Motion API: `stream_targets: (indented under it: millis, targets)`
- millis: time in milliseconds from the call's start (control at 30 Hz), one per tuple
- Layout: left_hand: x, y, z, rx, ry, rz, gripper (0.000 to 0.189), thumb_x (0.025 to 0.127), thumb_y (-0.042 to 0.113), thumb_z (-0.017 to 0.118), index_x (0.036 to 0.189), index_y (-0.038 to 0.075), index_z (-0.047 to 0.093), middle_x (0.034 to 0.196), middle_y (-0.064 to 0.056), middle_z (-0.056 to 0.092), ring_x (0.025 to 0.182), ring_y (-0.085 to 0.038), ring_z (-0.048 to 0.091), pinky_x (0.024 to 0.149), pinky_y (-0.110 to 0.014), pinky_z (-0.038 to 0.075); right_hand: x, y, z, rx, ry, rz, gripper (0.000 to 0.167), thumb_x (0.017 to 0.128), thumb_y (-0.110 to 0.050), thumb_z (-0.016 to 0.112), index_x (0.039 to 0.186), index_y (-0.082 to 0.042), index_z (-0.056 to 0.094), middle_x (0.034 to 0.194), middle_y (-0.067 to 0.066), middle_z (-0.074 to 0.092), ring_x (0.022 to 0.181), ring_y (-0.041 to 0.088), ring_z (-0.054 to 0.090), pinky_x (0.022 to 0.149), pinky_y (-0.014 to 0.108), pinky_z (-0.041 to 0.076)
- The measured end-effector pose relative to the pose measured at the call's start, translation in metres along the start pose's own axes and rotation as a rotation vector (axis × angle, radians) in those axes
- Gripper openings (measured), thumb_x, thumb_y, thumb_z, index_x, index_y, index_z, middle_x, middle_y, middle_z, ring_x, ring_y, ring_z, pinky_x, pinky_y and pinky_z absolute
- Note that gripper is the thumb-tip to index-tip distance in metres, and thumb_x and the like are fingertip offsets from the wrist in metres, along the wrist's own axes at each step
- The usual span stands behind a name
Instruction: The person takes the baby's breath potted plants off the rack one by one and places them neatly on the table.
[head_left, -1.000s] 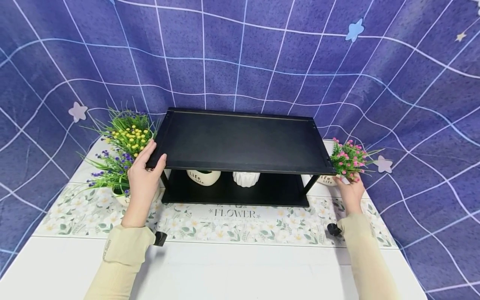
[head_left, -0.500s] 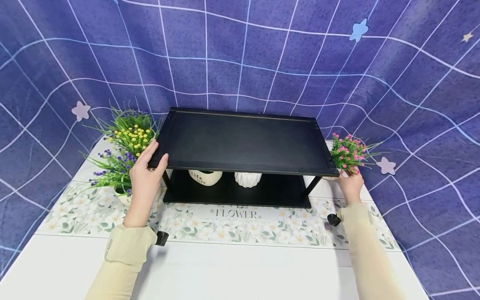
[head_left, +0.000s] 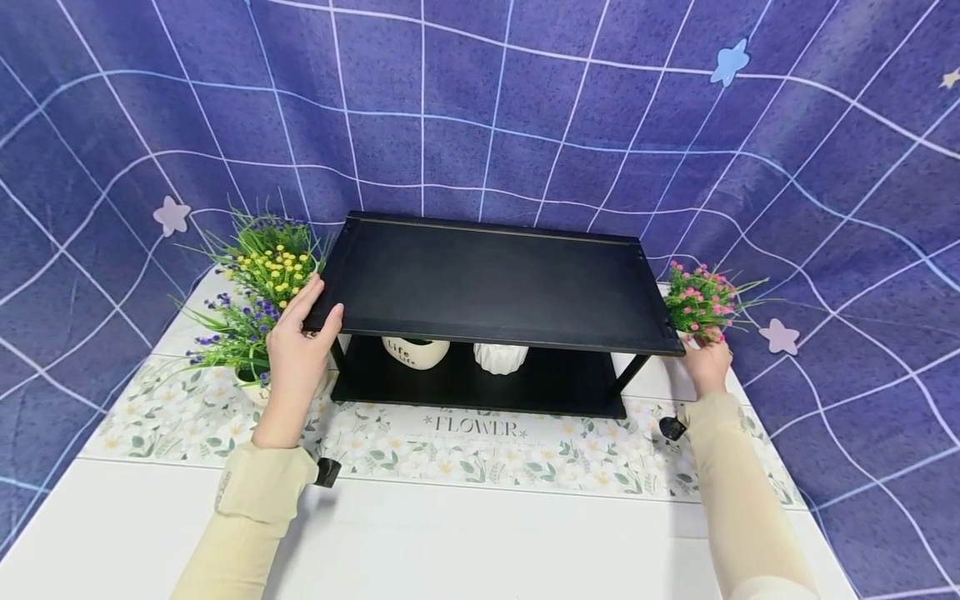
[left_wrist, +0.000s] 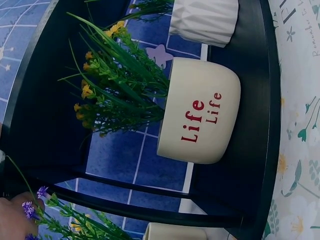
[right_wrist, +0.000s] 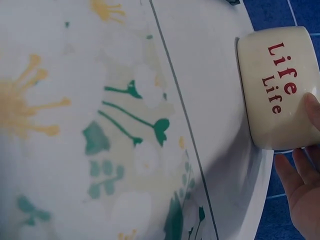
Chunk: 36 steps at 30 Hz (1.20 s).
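My left hand [head_left: 295,354] rests at the front left corner of a black two-tier shelf [head_left: 495,279], with straight fingers along its side and the thumb by the front edge. On the lower tier stand a cream "Life" pot [left_wrist: 202,112] with yellow flowers and a white fluted pot [head_left: 500,358]. Right of the shelf, my right hand [head_left: 707,367] holds a potted plant with pink flowers [head_left: 701,304]. The right wrist view shows its cream "Life" pot [right_wrist: 277,90], thumb on the front and fingers at the side. Whether its base touches the table cannot be told.
Left of the shelf stand potted plants with yellow flowers [head_left: 276,271] and purple flowers [head_left: 243,333], close by the left hand. A floral "FLOWER" runner [head_left: 472,458] crosses the white table [head_left: 465,542]. A blue gridded curtain [head_left: 487,125] hangs behind.
The right hand has moved the pink-flowered pot farther back beside the shelf, and its lettering is now out of sight in the head view. The left hand stays at the shelf corner.
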<state>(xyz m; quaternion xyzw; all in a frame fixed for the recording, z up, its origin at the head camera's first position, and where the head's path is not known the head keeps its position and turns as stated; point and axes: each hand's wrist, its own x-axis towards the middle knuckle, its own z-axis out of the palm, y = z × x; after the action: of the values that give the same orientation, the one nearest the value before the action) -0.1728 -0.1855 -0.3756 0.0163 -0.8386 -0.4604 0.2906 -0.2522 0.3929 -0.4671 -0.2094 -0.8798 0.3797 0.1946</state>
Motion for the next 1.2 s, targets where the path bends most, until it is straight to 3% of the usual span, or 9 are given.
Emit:
stream_targets:
  millis: [233, 500, 767, 867, 967, 1100, 1200]
  targets:
    - [0.0, 0.0, 0.0, -0.003, -0.017, -0.017, 0.049, 0.094, 0.03, 0.063, 0.139, 0.013, 0.054, 0.148, 0.0, 0.049, 0.139, -0.024, 0.044, 0.112, -0.047, 0.038, 0.004, -0.003, -0.001, -0.015, -0.006, -0.021, 0.047, 0.086, -0.018, 0.067, 0.124, 0.005, 0.054, 0.126, 0.029, 0.059, 0.121, 0.046, 0.051, 0.106, 0.053, 0.031]
    - [-0.001, 0.001, 0.001, -0.001, -0.017, -0.016, 0.049, 0.094, 0.031, 0.063, 0.139, 0.013, 0.054, 0.148, 0.0, 0.049, 0.138, -0.025, 0.045, 0.111, -0.047, 0.039, 0.011, -0.004, -0.003, 0.0, -0.051, 0.006, 0.052, 0.085, -0.011, 0.067, 0.132, 0.005, 0.052, 0.13, 0.028, 0.056, 0.13, 0.044, 0.046, 0.115, 0.049, 0.025]
    - [0.0, -0.001, -0.001, 0.004, -0.01, -0.007, 0.049, 0.094, 0.029, 0.064, 0.139, 0.012, 0.055, 0.147, -0.002, 0.05, 0.137, -0.025, 0.045, 0.111, -0.048, 0.039, 0.02, -0.002, -0.003, -0.036, -0.113, 0.043, 0.053, 0.084, -0.013, 0.068, 0.133, 0.003, 0.053, 0.131, 0.025, 0.056, 0.13, 0.046, 0.045, 0.114, 0.05, 0.032]
    - [0.0, 0.0, -0.001, 0.001, -0.019, -0.007, 0.049, 0.094, 0.03, 0.063, 0.139, 0.013, 0.054, 0.148, -0.001, 0.049, 0.137, -0.026, 0.046, 0.11, -0.048, 0.039, 0.033, 0.02, -0.002, -0.097, -0.135, -0.031, 0.049, 0.083, -0.022, 0.068, 0.125, 0.001, 0.059, 0.129, 0.02, 0.061, 0.126, 0.048, 0.048, 0.109, 0.048, 0.039]
    - [0.0, 0.001, -0.001, -0.003, -0.023, -0.007, 0.049, 0.094, 0.03, 0.063, 0.14, 0.013, 0.054, 0.148, -0.001, 0.049, 0.137, -0.026, 0.046, 0.11, -0.049, 0.039, 0.04, 0.031, -0.004, -0.187, -0.202, -0.095, 0.052, 0.083, -0.027, 0.064, 0.126, 0.002, 0.057, 0.131, 0.024, 0.058, 0.123, 0.053, 0.046, 0.104, 0.053, 0.041]
    - [0.001, -0.001, -0.001, -0.003, -0.017, -0.006, 0.049, 0.094, 0.03, 0.063, 0.139, 0.013, 0.054, 0.148, -0.001, 0.049, 0.137, -0.025, 0.045, 0.111, -0.048, 0.039, 0.031, 0.013, -0.013, -0.307, -0.314, -0.111, 0.053, 0.091, -0.021, 0.053, 0.134, 0.009, 0.045, 0.133, 0.041, 0.045, 0.121, 0.06, 0.042, 0.105, 0.062, 0.037]
    - [0.0, -0.001, -0.001, -0.007, -0.023, -0.01, 0.049, 0.095, 0.03, 0.063, 0.14, 0.013, 0.054, 0.148, -0.001, 0.049, 0.138, -0.026, 0.045, 0.111, -0.049, 0.039, 0.021, 0.001, -0.019, -0.37, -0.367, -0.135, 0.053, 0.092, -0.015, 0.048, 0.135, 0.015, 0.039, 0.13, 0.046, 0.04, 0.12, 0.062, 0.04, 0.106, 0.062, 0.036]
